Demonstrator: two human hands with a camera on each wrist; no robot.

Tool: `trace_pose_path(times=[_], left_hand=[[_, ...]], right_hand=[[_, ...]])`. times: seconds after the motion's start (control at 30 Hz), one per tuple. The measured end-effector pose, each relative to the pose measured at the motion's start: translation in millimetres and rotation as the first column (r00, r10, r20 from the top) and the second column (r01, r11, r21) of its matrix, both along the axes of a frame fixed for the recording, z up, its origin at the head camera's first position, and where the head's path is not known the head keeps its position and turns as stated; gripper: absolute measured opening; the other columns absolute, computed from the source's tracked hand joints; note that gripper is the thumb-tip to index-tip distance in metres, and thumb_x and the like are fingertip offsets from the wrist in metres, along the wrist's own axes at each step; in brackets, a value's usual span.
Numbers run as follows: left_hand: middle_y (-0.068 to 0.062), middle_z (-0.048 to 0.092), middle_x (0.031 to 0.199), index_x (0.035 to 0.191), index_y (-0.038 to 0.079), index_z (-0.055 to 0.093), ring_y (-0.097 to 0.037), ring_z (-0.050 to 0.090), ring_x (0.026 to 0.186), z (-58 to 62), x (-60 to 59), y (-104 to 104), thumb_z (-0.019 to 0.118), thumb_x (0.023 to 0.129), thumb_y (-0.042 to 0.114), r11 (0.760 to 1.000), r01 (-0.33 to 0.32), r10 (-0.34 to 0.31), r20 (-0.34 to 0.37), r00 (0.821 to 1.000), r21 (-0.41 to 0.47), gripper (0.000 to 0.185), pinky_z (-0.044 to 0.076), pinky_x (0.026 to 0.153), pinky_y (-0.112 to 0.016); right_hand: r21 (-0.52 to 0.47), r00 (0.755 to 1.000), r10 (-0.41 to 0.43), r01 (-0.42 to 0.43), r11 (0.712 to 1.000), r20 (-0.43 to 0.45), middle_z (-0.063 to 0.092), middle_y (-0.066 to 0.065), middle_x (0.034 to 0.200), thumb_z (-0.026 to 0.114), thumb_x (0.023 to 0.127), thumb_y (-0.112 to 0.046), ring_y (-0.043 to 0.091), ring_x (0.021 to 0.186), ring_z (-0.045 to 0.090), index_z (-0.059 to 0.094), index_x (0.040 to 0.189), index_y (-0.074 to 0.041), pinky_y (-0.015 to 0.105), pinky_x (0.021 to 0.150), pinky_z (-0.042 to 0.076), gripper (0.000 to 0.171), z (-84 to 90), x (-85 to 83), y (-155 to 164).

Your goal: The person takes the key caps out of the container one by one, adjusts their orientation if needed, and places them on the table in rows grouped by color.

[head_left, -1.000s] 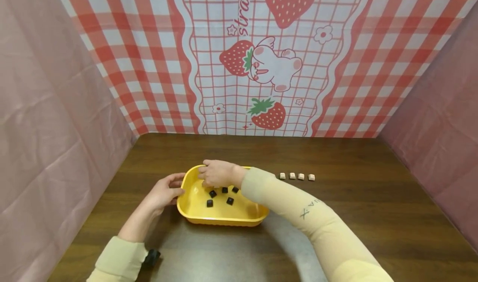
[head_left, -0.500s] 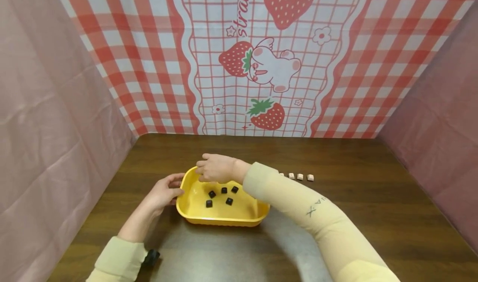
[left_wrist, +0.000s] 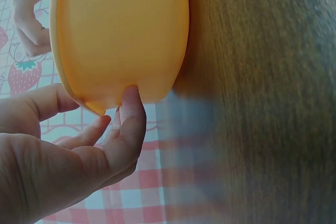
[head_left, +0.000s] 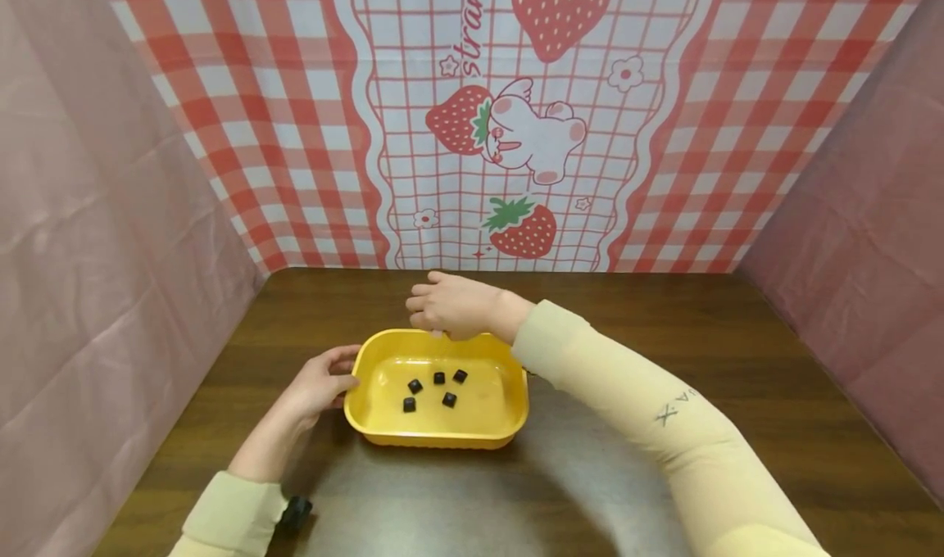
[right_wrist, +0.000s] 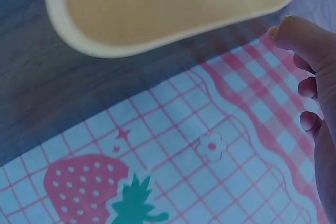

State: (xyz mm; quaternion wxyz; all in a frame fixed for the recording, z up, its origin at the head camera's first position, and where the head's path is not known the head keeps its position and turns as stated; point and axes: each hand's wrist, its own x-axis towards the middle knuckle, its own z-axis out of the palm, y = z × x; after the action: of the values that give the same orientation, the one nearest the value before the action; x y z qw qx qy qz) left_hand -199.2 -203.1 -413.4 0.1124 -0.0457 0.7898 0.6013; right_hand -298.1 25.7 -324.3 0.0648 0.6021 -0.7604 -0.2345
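Note:
My left hand (head_left: 317,387) holds the left end of a yellow plastic tray (head_left: 435,441). In the left wrist view its thumb is at the rim and a fingertip touches the outer wall. Black keycaps (head_left: 449,399), several of them, lie scattered on the tray floor. Over the tray's far rim is my right hand (head_left: 460,305), fingers bent downward. A small pale piece, seemingly a white keycap (head_left: 437,333), shows at its fingertips. The right wrist view shows thumb and fingers (right_wrist: 310,40) beyond the rim, with the pinched piece hard to make out.
The tray stands on a dark wooden table (head_left: 634,328). A red-checked strawberry cloth (head_left: 524,229) hangs at the back, with pink cloth (head_left: 833,188) on both sides. My right sleeve (head_left: 627,393) covers the spot where a row of white keycaps showed earlier.
My right hand has risen out of the tray and moved back and right over its far rim. The left hand keeps its hold. The white keycap row is now hidden behind the right arm.

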Motion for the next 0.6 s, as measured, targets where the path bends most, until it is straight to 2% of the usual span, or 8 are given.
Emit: trace_pose_path(times=[0.23, 0.47, 0.6], left_hand=[[-0.03, 0.047, 0.126, 0.139, -0.003, 0.037, -0.023, 0.06, 0.091, 1.9, 2.0, 1, 0.051, 0.087, -0.005, 1.0, 0.007, -0.007, 0.002, 1.0, 0.004, 0.054, 0.055, 0.069, -0.035], [-0.029, 0.048, 0.126, 0.139, -0.003, 0.038, -0.023, 0.06, 0.091, 0.9, 1.4, 1, 0.052, 0.087, -0.005, 1.0, 0.008, -0.008, 0.004, 1.0, -0.004, 0.054, 0.055, 0.068, -0.035], [-0.03, 0.048, 0.126, 0.139, -0.003, 0.038, -0.023, 0.06, 0.089, 0.8, 0.9, 1, 0.051, 0.087, -0.005, 1.0, 0.005, -0.005, 0.001, 1.0, -0.007, 0.053, 0.055, 0.068, -0.035]], right_hand=[[-0.126, 1.0, -0.001, 0.003, 0.992, 0.019, 0.056, -0.004, 0.093, 0.062, 0.086, -0.015, 0.016, 0.088, 0.045, 0.063, 0.091, -0.02, 0.032, 0.075, 0.033, 0.008, 14.5, -3.7, 29], [-0.168, 0.999, -0.049, 0.049, 0.985, 0.007, 0.054, -0.003, 0.089, 0.07, 0.073, -0.009, 0.018, 0.088, 0.047, 0.06, 0.087, -0.017, 0.034, 0.076, 0.037, 0.018, 24.7, -6.5, 60], [-0.183, 0.996, -0.088, 0.088, 0.979, 0.01, 0.054, -0.003, 0.088, 0.071, 0.071, -0.009, 0.018, 0.088, 0.048, 0.059, 0.084, -0.018, 0.035, 0.076, 0.038, 0.02, 29.6, -7.8, 78]])
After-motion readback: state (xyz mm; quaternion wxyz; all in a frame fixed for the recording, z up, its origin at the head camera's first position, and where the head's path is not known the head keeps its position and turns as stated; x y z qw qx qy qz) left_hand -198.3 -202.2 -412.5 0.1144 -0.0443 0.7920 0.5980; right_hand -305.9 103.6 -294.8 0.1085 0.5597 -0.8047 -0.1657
